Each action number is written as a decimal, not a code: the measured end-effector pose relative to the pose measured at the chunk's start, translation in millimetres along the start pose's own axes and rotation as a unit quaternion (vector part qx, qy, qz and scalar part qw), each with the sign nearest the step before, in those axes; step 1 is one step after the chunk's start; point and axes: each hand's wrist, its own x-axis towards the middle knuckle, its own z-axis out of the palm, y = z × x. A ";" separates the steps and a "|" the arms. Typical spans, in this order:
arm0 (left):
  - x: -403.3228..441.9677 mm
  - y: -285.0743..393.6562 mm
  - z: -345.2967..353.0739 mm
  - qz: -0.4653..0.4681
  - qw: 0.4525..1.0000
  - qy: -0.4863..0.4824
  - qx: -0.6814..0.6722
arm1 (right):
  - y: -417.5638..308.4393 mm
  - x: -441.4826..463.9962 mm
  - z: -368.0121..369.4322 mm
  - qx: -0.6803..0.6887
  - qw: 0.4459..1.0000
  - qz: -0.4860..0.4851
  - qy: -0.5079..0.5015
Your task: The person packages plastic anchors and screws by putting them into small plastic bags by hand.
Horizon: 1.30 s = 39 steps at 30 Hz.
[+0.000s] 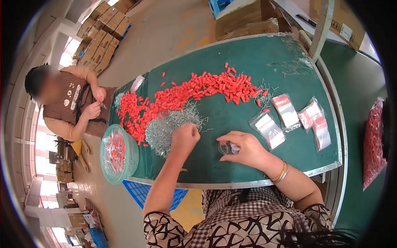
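Observation:
My left hand (pixel 185 138) is closed, fingers curled together, at the right edge of a heap of silver screws (pixel 163 130); whatever it holds is hidden. To its right, my right hand (pixel 248 151) grips a small clear plastic bag (pixel 223 148) between thumb and fingers. The bag's mouth looks rounded and faces my left hand. Beyond the screws spreads a long pile of red plastic wall plugs (pixel 206 86). Stacks of flat clear bags with red and white print (pixel 268 129) lie to the right of my right hand.
A green basket (pixel 134 155) holding filled bags stands at the left edge of the green table (pixel 248 49). Across from it, a co-worker (pixel 68 99) handles something small. A bag of red pieces (pixel 374 142) lies at far right. Cartons (pixel 101 37) are stacked behind.

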 end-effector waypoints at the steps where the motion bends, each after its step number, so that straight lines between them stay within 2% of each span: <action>1: -0.9 -1.5 -2.6 -0.088 0.988 -0.007 -0.127 | -0.2 0.3 -0.6 0.004 1.000 0.003 0.001; 2: -2.3 -2.6 -6.0 -0.175 0.952 -0.015 -0.250 | -0.7 0.5 -0.9 0.009 1.000 0.006 0.002; 3: -4.2 -1.3 -9.5 -0.258 0.893 -0.022 -0.367 | -0.8 0.5 -0.4 0.014 1.000 0.009 0.003; 6: -16.2 17.2 -19.6 -0.276 0.763 -0.033 -0.583 | -0.1 0.8 -0.1 0.026 0.999 0.019 0.006; 11: -26.8 60.0 -24.3 -0.224 0.754 -0.035 -0.616 | -4.1 1.2 -1.4 0.044 0.997 0.064 -0.006; 17: -32.4 79.6 -25.6 -0.199 0.811 -0.076 -0.545 | -2.5 1.8 -0.8 0.059 0.996 0.061 -0.011; 23: -27.2 83.1 -36.5 -0.059 0.911 -0.012 -0.407 | -2.5 1.7 -0.5 0.059 0.997 0.054 0.001; 26: -21.5 70.3 -35.3 -0.101 0.907 0.028 -0.408 | -6.2 0.9 -3.6 0.056 0.997 0.054 0.003; 30: 18.9 43.0 -13.3 -0.105 0.957 0.033 -0.270 | -3.8 0.7 -2.3 0.072 0.997 0.022 0.011; 36: 104.6 22.4 22.7 0.007 0.994 0.061 -0.094 | -2.4 0.9 -3.2 0.049 0.998 0.022 0.016; 39: 124.4 17.7 38.9 0.090 0.996 0.021 -0.009 | 0.2 1.2 -3.9 0.046 0.998 0.016 0.026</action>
